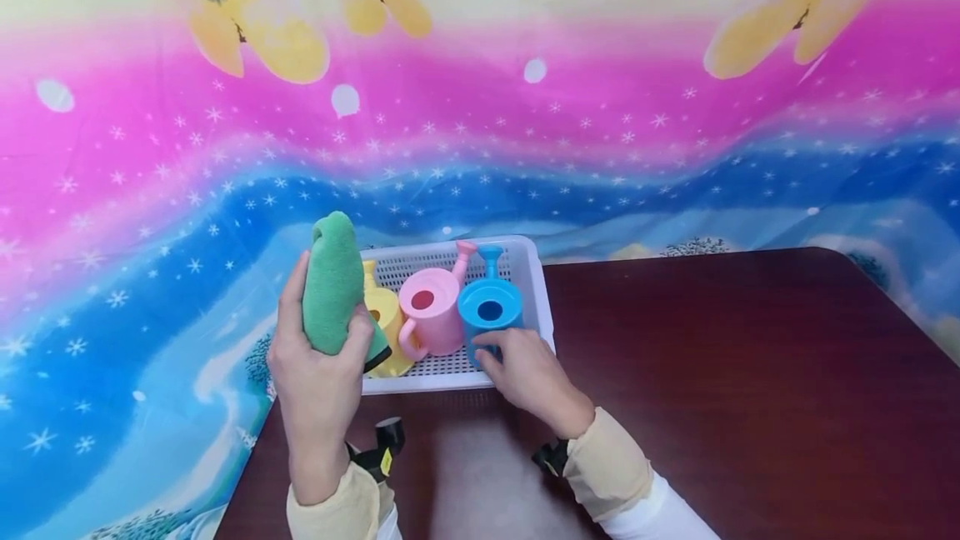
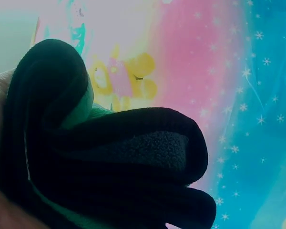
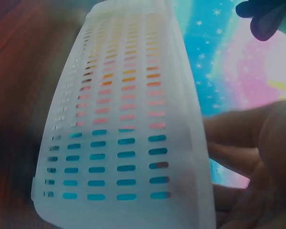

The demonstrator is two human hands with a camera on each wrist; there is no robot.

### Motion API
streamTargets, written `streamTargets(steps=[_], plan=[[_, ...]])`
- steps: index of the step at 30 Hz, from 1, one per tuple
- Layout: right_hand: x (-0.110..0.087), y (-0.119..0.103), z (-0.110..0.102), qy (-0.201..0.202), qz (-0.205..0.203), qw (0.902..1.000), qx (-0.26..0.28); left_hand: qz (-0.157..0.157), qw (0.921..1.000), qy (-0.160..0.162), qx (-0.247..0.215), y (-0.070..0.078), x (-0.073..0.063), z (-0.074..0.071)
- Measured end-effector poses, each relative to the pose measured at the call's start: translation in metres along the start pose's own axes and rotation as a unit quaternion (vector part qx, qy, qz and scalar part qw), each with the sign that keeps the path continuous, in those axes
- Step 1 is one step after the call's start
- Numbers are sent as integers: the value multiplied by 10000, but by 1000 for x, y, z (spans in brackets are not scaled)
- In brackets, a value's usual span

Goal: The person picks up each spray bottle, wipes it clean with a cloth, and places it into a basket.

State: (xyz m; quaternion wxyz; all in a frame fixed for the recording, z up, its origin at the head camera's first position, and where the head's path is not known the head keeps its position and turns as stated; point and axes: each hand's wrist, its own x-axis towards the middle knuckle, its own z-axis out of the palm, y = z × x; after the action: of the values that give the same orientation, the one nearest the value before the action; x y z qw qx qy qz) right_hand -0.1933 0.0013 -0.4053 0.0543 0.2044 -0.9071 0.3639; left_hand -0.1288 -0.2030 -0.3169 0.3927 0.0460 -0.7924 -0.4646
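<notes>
My left hand (image 1: 322, 373) grips a folded green cloth (image 1: 330, 286) with black edging, held upright in front of the basket's left end. In the left wrist view the thick dark folds of the cloth (image 2: 128, 148) fill much of the picture. My right hand (image 1: 528, 373) reaches over the basket's front rim, fingers at the front of a blue watering can (image 1: 491, 294). The can's handle is hidden, and I cannot tell whether the fingers hold it. A pink watering can (image 1: 442, 315) stands left of the blue one, then a yellow watering can (image 1: 390, 315), partly covered by the cloth.
All the cans stand in a white slotted plastic basket (image 1: 543, 298) on a dark reddish table (image 1: 735, 373). Behind it hangs a printed fabric backdrop (image 1: 600, 132) in pink and blue. In the right wrist view the basket's slotted wall (image 3: 181, 143) rises close by.
</notes>
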Motion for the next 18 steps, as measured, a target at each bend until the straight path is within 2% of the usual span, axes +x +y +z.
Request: streamTargets(steps=[5,11,18], plan=[[2,-1,1,444,398,9982,75,54,10000,-17,-38,1,0,-1],[2,-2,2,963,616,9931,246,7,10000,-40,-6,2,-1,-1],[1,1,-1,1594,959,9777,980,74,10000,8,-9,0,-1,0]])
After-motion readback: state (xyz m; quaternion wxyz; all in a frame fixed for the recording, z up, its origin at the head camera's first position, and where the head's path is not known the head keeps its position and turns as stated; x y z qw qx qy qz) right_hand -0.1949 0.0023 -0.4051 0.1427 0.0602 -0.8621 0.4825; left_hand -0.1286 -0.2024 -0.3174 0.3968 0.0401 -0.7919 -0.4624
